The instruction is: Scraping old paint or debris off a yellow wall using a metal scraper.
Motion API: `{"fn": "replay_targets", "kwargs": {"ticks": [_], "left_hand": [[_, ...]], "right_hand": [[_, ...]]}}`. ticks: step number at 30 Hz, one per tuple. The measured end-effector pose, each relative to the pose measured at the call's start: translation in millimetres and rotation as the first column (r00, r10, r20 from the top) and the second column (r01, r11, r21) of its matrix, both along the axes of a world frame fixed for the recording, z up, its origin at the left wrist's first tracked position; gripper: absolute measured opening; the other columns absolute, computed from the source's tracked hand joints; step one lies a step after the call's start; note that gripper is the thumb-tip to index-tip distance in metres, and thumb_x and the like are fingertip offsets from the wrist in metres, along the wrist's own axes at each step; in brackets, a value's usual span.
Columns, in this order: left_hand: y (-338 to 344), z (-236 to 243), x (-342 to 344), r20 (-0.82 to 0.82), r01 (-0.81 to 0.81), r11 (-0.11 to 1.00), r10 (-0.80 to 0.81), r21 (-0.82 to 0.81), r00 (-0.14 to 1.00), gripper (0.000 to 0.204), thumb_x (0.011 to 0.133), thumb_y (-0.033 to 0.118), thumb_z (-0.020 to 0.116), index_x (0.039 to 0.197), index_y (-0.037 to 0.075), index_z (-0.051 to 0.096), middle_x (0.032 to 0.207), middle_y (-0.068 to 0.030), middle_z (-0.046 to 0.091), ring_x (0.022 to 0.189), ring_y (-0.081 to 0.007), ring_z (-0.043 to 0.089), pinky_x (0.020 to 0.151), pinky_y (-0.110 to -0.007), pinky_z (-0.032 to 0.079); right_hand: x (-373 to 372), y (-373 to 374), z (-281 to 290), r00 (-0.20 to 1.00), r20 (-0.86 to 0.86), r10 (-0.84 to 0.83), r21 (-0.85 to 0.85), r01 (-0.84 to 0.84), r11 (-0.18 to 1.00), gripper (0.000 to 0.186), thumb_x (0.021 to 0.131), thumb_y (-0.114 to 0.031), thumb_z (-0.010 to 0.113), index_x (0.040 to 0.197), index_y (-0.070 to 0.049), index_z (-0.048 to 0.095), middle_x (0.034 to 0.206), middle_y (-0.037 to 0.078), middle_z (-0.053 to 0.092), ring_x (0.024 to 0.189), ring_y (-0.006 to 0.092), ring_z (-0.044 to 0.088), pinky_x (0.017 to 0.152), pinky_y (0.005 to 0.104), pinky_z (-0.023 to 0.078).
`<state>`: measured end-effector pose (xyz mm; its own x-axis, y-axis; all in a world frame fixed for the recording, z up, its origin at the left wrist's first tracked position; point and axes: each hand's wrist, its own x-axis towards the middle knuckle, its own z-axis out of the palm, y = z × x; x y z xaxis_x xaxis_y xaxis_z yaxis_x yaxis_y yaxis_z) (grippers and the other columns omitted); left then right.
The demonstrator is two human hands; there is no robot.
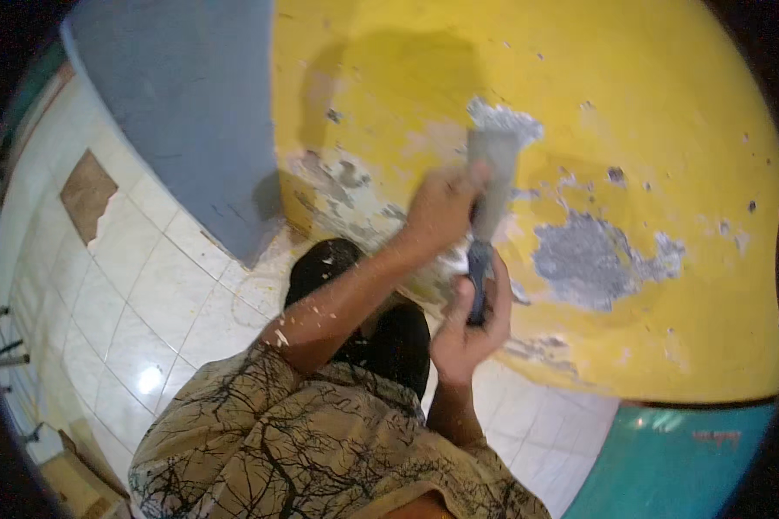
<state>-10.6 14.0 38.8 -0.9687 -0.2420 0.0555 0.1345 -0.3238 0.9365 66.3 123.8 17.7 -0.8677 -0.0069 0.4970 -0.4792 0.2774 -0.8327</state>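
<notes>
Head view: flat grey metal scraper (pixel 496 190) with dark handle (pixel 475 298) at flaking yellow-painted wall (pixel 666 104). Right hand (pixel 470 342): fingers wrapped round handle. Left hand (pixel 441 208): fingers at blade (pixel 504 156), blurred, grip unclear. Flat grey-blue surface (pixel 182 112) left of wall.

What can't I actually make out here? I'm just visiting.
All in the head view:
Scraper handle: partly covered by the grip of the right hand.
Left hand: blurred, so its exact hold on the blade is unclear.
Brown box: cut off by the dark rim.
Red marking: too small and blurred to read.
</notes>
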Motion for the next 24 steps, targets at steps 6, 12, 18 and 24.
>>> {"fn": "replay_targets", "kwargs": {"ticks": [6,12,18,24], "left_hand": [[14,-7,-11,-0.095,0.015,0.992,-0.027,-0.126,0.995,0.046,0.091,0.043,0.044,0.077,0.001,0.059,0.052,-0.0031,0.048,0.047,-0.0132,0.047,0.045,-0.03,0.038],[21,-12,-2,-0.083,0.079,0.993,-0.087,-0.093,0.993,0.039,0.09,0.035,0.047,0.077,0.001,0.061,0.051,-0.0073,0.052,0.051,-0.012,0.05,0.05,-0.034,0.04],[11,-7,-3,-0.045,0.044,0.998,-0.046,-0.049,0.998,0.046,0.093,0.039,0.044,0.07,0.001,0.058,0.051,-0.0006,0.047,0.047,-0.0093,0.045,0.043,-0.028,0.037],[5,5,-1,0.04,0.115,0.988,-0.112,-0.101,0.993,0.05,0.093,0.042,0.041,0.065,0.003,0.056,0.048,-0.0004,0.046,0.04,-0.0093,0.042,0.037,-0.025,0.032]], "right_hand": [[0,8,10,0.977,0.079,-0.2,0.019,0.199,0.98,0.035,0.089,-0.017,0.052,0.115,0.006,0.052,0.095,0.014,0.062,0.076,0.0166,0.057,0.068,0.0301,0.047],[2,17,-3,0.959,-0.067,-0.275,0.125,0.282,0.951,0.036,0.09,-0.014,0.051,0.121,0.004,0.05,0.073,0.003,0.053,0.061,0.0069,0.042,0.054,0.0206,0.035],[-5,12,-7,0.98,-0.135,-0.144,0.074,0.155,0.985,0.033,0.088,-0.01,0.052,0.118,0.006,0.052,0.082,0.004,0.057,0.067,0.0072,0.044,0.06,0.0198,0.039],[-16,26,15,0.984,-0.096,-0.152,0.188,0.168,0.968,0.031,0.085,-0.006,0.055,0.113,0.008,0.055,0.088,0.021,0.064,0.074,0.019,0.061,0.067,0.0281,0.048]]}}
